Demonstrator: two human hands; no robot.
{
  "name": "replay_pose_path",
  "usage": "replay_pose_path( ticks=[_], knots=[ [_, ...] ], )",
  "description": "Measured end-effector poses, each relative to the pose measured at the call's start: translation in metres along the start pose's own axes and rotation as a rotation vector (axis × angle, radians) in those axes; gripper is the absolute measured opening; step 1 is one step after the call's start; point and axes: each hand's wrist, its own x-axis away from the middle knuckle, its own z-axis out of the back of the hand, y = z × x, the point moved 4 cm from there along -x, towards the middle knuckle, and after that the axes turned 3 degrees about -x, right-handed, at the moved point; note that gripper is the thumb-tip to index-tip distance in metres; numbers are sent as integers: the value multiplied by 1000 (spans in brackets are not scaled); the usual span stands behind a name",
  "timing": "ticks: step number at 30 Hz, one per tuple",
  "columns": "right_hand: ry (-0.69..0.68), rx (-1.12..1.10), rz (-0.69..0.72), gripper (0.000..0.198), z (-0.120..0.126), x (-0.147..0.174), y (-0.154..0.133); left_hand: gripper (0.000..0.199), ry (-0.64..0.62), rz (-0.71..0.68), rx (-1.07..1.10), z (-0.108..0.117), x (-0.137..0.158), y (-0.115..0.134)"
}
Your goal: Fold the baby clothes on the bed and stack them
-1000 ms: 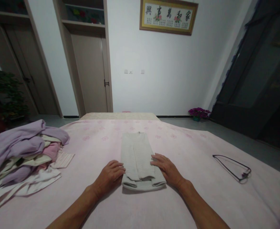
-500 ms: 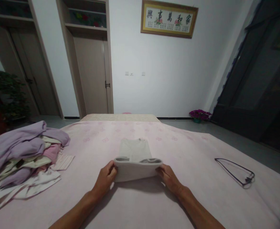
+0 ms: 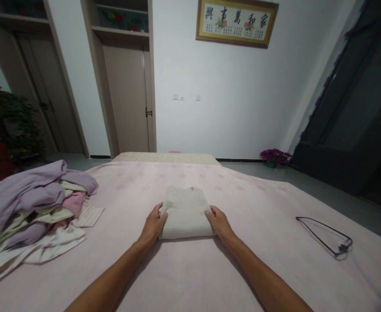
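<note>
Just now, turned lower part of pale grey-green ribbed-knit garment over upper part: apparently one fold further, now shorter. Holding side edges between thumbs and fingers of left hand and right hand, on middle of pink flower-patterned cloth.

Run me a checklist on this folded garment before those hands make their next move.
1. Left grip on the left edge of the folded garment, thumb on top: ok.
2. Right grip on the right edge, thumb on top: ok.
3. Near edge of the garment roughly straight, with no loose sleeve showing: ok.
4. Layers underneath lying smooth: cannot tell, hidden by the top layer.
5. Clothes pile apart from the garment, off to the left: ok.
6. Glasses out of the way, on the pink cloth to the right: ok.
</note>
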Motion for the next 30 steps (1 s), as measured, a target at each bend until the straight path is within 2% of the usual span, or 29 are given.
replay_pose_path(
  ticks=[3,8,10,13,16,19,21,23,25,30],
  knots=[
    [30,14,34,54,-4,-2,10,54,1,-27,-128,-3,-4,-5],
    [122,451,31,52,5,3,19,52,-74,24,-333,-1,-19,-12],
    [164,532,77,49,9,6,17,55,-74,22,-366,3,-23,-13],
    [216,569,199,44,14,10,9,60,-7,-20,-375,12,-23,-13],
    [220,578,365,43,16,14,-2,54,126,-61,-347,22,-19,-11],
    [153,588,506,45,12,18,-10,40,198,-155,-342,28,-14,-4],
    [32,634,542,48,6,20,-9,33,153,-244,-336,24,-10,2],
    [-116,692,505,50,0,21,-2,29,47,-291,-360,16,-7,5],
    [-219,730,436,51,-3,21,8,24,-39,-279,-418,7,-5,3],
    [-237,704,413,51,-2,19,19,18,-61,-206,-528,3,-7,-2]
  ],
)
